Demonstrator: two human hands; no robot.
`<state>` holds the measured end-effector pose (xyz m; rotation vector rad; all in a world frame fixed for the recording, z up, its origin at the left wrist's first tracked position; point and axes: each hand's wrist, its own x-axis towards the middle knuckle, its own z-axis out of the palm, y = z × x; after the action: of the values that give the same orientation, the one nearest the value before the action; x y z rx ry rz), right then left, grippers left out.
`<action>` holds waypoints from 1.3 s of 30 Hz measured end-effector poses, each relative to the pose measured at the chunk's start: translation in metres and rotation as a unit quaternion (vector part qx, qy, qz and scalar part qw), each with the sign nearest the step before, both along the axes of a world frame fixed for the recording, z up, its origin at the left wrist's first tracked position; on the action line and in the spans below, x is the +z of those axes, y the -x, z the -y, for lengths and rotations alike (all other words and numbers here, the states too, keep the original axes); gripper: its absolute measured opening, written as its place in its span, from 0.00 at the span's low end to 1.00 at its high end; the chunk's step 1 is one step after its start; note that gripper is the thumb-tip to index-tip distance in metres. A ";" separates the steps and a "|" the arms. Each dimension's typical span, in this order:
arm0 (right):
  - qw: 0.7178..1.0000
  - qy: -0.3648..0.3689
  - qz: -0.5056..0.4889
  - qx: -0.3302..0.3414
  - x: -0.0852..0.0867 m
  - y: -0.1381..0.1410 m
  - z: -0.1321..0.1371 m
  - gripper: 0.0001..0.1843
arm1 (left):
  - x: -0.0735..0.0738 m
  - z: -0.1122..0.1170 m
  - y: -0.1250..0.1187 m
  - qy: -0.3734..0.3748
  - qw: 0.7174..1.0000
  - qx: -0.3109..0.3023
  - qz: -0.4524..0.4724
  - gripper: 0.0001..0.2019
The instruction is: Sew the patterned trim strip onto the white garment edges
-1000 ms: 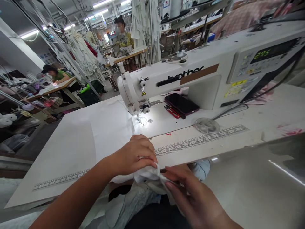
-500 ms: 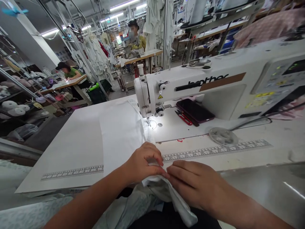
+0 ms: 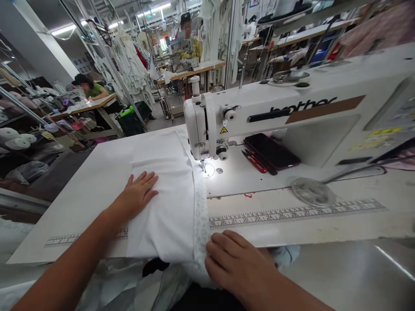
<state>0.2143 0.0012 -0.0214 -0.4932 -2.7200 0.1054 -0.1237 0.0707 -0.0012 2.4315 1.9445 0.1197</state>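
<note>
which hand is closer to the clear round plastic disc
Right: right hand at the front edge, left of the clear round plastic disc; left hand flat on white fabric, farther left.

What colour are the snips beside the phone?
The snips are red, with dark blades; the head view shows them.

left hand (image 3: pixel 140 193) is flat, palm down, fingers (image 3: pixel 147 180) spread a bit, arm stretched forward. right hand (image 3: pixel 238 263) sits lower and nearer, knuckles up, fingers curled down.

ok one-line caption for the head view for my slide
Left hand flat on white fabric, right hand at its patterned edge, in front of the sewing machine.
</note>
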 end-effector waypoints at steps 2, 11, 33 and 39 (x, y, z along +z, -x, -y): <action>0.999 -0.038 -0.011 -0.019 0.003 0.000 0.002 0.06 | -0.002 0.000 -0.032 -0.051 0.998 0.019 0.030 0.18; 0.991 -0.129 -0.016 -0.034 0.035 0.000 0.004 0.15 | 0.000 -0.017 -0.141 -0.031 0.982 -0.106 0.150 0.07; 0.994 0.093 -0.028 -0.041 -0.001 -0.035 -0.025 0.09 | -0.008 -0.036 -0.123 -0.006 0.987 -0.127 0.097 0.12; 0.997 0.049 0.031 -0.048 0.008 -0.021 -0.053 0.04 | -0.009 -0.070 -0.111 -0.018 0.987 -0.130 0.091 0.12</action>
<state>0.2355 0.0541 -0.0137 -0.6640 -2.7564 0.2031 -0.0123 0.1407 -0.0106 2.5654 1.5520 0.3589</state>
